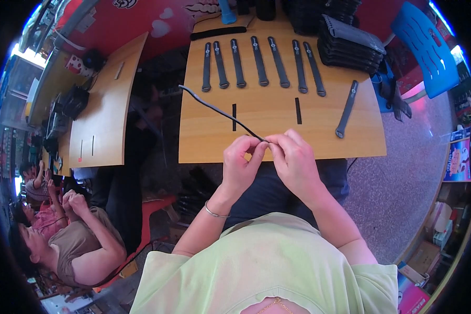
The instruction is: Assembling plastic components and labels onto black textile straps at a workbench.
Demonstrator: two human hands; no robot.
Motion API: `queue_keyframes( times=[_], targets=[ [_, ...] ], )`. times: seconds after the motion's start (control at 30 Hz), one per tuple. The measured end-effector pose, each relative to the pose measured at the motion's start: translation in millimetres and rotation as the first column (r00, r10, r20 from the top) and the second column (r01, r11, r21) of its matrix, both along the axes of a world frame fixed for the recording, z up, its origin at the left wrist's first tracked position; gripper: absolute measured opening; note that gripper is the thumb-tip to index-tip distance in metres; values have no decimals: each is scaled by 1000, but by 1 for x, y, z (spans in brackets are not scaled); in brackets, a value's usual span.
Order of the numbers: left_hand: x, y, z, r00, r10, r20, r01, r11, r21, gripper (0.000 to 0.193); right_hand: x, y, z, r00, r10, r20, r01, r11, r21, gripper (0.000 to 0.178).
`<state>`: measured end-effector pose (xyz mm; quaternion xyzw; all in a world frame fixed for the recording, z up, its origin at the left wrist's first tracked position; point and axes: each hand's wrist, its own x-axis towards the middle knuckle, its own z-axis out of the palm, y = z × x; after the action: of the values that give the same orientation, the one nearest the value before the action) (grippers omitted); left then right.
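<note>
As the head view shows, your grip is closed to a fine pinch in both hands: your left hand (240, 163) and right hand (297, 161) press thumb and fingers on the near end of a thin dark strap (214, 108), fingertips side by side. From that pinch the strap runs up and leftward over the bench (204, 137), its far end by the left edge. Beyond your grip lie seven similar straps in a row (259, 63); another single strap (346, 111) lies to the right.
</note>
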<state>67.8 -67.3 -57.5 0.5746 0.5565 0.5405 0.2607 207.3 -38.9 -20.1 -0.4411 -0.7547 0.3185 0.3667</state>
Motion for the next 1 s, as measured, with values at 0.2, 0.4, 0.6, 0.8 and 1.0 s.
queue_keyframes(
  times=[0.2, 0.4, 0.6, 0.8, 1.0],
  targets=[
    [-4, 0, 5, 996, -10, -86, 15, 998, 56, 9, 2, 0, 0, 1000, 24, -18, -24, 1000, -1, 9],
    [-17, 6, 13, 972, -157, -176, 162, 987, 12, 11, 10, 11, 2, 994, 111, 3, -110, 992, -59, 9],
    [-11, 9, 11, 982, -52, -183, 63, 997, 55, 16, 2, 6, 1, 999, 30, -32, -31, 998, -53, 9],
    [-4, 6, -3, 998, -11, 60, 13, 999, -34, 15, 2, 5, 0, 999, 34, -11, -34, 999, -25, 9],
    [-17, 12, 16, 969, -168, -179, 163, 986, -41, 13, 6, 8, 1, 999, 25, -28, -26, 998, -51, 6]
  ],
)
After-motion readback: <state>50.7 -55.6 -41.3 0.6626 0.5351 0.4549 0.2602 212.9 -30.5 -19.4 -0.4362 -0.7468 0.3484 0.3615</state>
